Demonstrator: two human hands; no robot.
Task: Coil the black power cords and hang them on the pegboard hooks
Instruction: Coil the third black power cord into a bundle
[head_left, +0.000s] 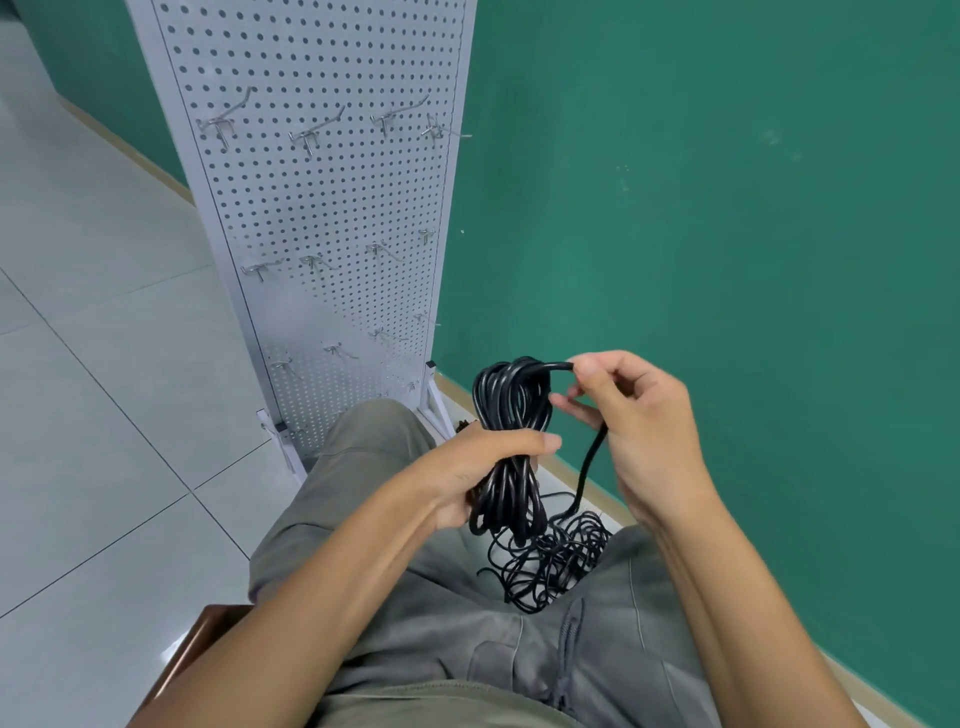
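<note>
Glossy black cord coil (511, 415) gripped by left hand (467, 467), right hand (644, 415) pinching strand.

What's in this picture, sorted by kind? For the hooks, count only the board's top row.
Hands: 2, left hand, right hand
Pegboard: 1
Top-row hooks: 4
Black cord bunches: 2, held coil, loose tangle
Total: 9

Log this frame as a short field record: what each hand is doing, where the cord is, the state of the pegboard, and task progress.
left hand: grips the coiled cord bundle round its middle
right hand: pinches the cord's loose strand at the bundle's top
uncoiled cord: tangled pile between the legs
pegboard: white, upright against the green wall
hooks: all bare
progress: coiling underway, nothing hung
</note>
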